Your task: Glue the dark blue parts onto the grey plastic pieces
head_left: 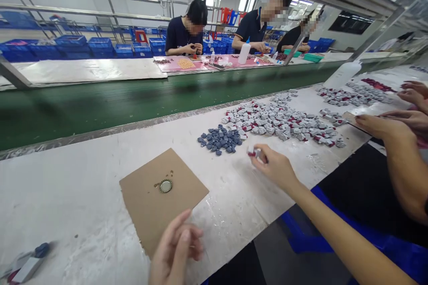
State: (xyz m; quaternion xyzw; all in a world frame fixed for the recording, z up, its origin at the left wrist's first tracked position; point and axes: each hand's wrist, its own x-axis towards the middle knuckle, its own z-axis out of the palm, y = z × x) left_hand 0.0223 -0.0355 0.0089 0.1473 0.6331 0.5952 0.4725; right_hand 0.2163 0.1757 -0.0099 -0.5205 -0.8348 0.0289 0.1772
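Note:
My right hand (274, 167) is closed on a small grey-and-dark-red piece (253, 153), pinched between thumb and fingers just above the table. Left of it lies a small heap of dark blue pieces (220, 139). Behind it spreads a larger pile of grey-and-dark-red pieces (277, 118). My left hand (179, 245) hovers by the near edge of a brown cardboard sheet (140, 196), fingers loosely curled and apart, with nothing visible in them. A crimped bottle cap (166, 185) rests on the cardboard, with brown glue-like spots around it.
At the lower left lies a grey, red and blue piece (28, 265). A white plastic bottle (343, 73) stands at the back right. A neighbour's hands (384, 124) work at the right edge. Beyond the table runs a green conveyor belt (100, 111), with people seated across it.

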